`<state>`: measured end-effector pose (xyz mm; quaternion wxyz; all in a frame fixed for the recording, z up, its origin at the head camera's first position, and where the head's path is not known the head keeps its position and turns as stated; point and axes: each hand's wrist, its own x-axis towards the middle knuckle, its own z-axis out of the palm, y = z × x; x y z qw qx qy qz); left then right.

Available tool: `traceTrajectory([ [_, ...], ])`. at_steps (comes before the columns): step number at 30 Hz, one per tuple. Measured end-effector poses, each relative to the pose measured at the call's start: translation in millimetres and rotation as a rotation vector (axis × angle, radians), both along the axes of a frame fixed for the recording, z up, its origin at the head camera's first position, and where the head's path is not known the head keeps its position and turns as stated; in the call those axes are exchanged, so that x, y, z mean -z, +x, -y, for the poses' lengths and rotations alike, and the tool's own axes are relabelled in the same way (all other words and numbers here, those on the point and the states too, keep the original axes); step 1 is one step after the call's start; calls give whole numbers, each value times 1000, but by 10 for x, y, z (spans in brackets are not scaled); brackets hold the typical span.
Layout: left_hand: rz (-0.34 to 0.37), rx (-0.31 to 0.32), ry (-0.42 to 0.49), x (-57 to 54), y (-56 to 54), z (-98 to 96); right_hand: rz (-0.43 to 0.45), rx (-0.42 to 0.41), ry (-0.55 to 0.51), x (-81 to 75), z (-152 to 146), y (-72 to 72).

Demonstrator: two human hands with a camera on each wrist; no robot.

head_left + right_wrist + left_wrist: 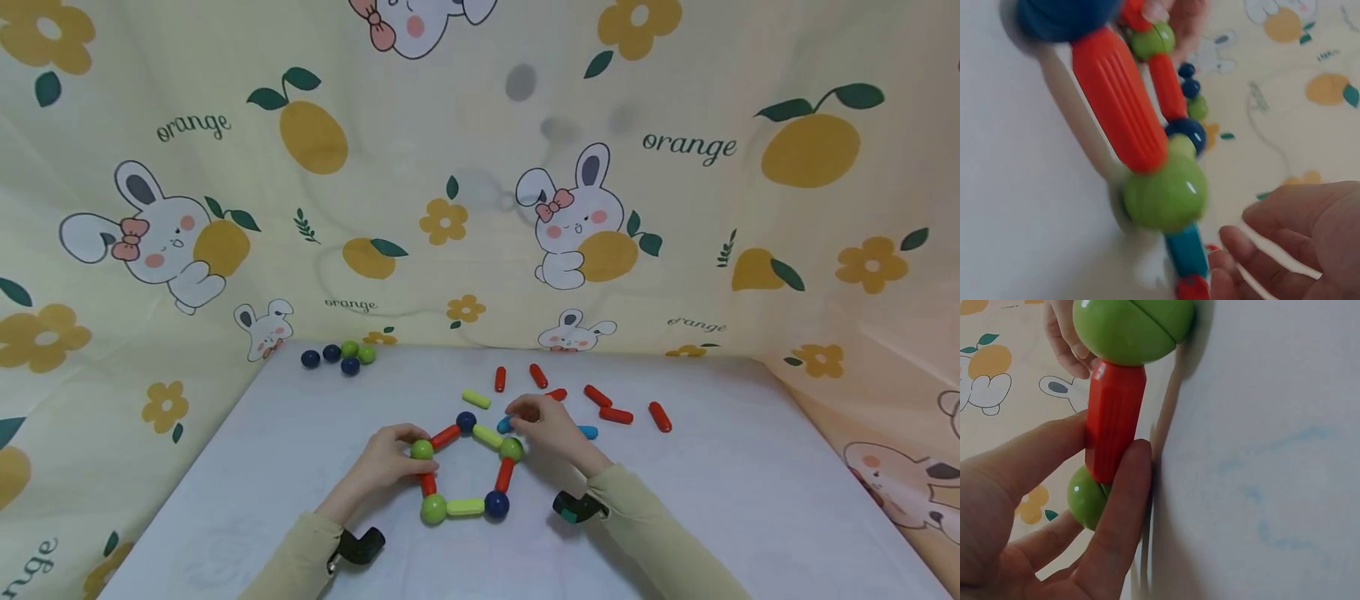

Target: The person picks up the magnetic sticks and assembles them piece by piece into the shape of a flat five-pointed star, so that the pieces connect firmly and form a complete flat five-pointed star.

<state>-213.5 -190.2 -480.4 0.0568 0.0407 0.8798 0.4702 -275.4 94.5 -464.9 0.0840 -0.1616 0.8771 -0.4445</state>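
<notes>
A five-sided ring of rods and balls lies on the table. My left hand [393, 456] holds its left side, with thumb and a finger on either side of a red rod [1116, 419] between two green balls. The lower green ball [1129, 328] is nearest the left wrist camera; the upper green ball [422, 450] is by the fingers. My right hand [551, 423] hovers by the ring's right green ball [1166, 194], fingers loosely bent. A blue rod [1186, 250] lies beyond that ball, close to the fingertips; whether they touch it I cannot tell.
Several loose red rods [616, 415] lie behind and right of the right hand. Another blue rod [589, 432] shows beside that wrist, and a yellow-green rod [476, 399] lies behind the ring. Dark blue and green balls [350, 366] cluster at the table's back left, before a printed curtain.
</notes>
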Motion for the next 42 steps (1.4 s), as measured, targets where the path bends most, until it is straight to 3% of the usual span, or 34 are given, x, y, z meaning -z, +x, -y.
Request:
traceTrajectory([
  [6,-20,-12,-10,8,-2,88,-112,-57,-6,-37,-87,-148],
  [14,1,-73,-25,36,5,208,-125,-136,114,-14,-45,-268],
  [19,6,-103,-30,33,34,277,-113,-180,137,-7,13,-268],
  [26,-7,-117,-35,26,64,329,-89,-179,172,18,35,-251],
  [32,3,-129,-33,10,73,320,-121,-206,207,51,-13,-245],
  [42,25,-138,-19,-15,155,275,-159,-246,173,5,-155,-133],
])
